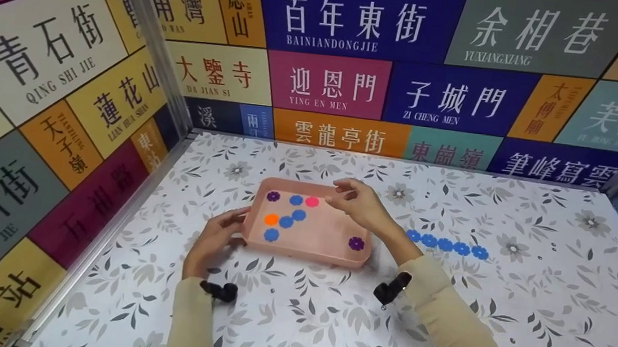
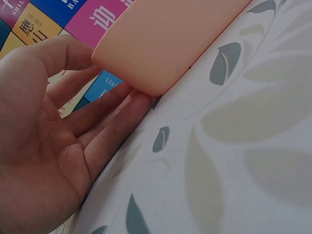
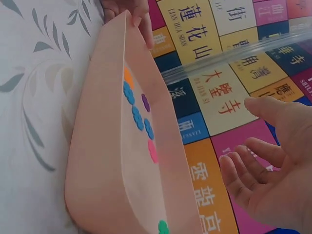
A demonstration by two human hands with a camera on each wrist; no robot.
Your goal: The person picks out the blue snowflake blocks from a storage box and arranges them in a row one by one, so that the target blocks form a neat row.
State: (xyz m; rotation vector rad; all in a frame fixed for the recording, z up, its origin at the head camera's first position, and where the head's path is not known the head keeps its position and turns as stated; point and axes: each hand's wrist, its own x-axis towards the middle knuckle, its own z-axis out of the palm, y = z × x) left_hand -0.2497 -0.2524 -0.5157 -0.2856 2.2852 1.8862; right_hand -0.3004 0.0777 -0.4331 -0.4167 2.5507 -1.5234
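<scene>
A shallow pink tray (image 1: 324,251) lies on the patterned cloth with several small flower-shaped pieces in it. My left hand (image 1: 219,236) holds its left end, one digit at the rim and other fingers low against the wall. Above the tray's back right part hovers my right hand (image 1: 360,204); in the right wrist view its fingers are loosely bent and apart, with nothing between them. Inside the tray are blue flowers (image 1: 285,222), an orange flower (image 1: 271,220), a pink flower (image 1: 312,202) and purple flowers (image 1: 356,244). The right wrist view also shows a green flower (image 3: 163,227).
To the right of the tray, a row of several blue flower pieces (image 1: 445,244) lies on the cloth (image 1: 295,319), partly behind my right forearm. Colourful panels with lettering (image 1: 352,16) stand along the back and sides of the table.
</scene>
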